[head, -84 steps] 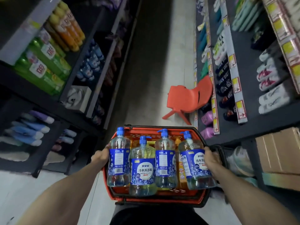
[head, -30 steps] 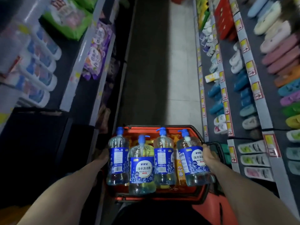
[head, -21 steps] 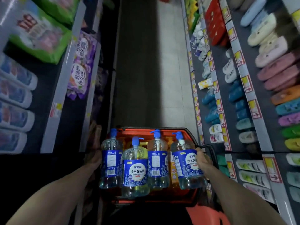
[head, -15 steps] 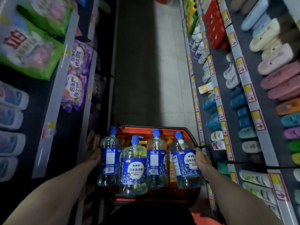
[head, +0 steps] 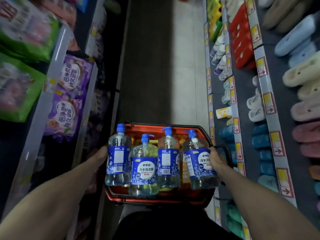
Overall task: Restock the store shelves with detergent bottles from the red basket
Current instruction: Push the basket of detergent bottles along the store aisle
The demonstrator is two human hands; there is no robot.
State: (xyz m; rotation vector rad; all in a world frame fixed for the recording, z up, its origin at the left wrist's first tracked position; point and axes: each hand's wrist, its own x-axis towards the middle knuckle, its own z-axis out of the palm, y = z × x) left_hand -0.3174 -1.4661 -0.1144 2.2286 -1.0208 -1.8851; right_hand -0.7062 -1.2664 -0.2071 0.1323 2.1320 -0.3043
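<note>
Detergent bottles [head: 144,168], four of them with blue pump tops and blue labels, stand in a row across the red basket [head: 173,199], which is carried low in front of the person in the middle of the aisle floor [head: 187,66]. The right hand [head: 216,161] grips the rightmost bottle [head: 197,168], with the thumb lying over its label and the fingers hidden behind. The left hand [head: 99,157] touches the side of the leftmost bottle [head: 118,158]; its fingers vanish behind the bottle, so I cannot tell whether they are curled or what they hold. An orange bottle [head: 185,170] shows between the clear ones. The basket's black handle [head: 226,153] hangs just beside the right hand. The left shelves [head: 57,54] hold purple bags [head: 69,94] and green bags [head: 19,87]; the right shelves [head: 270,104] hold slippers [head: 308,73].
</note>
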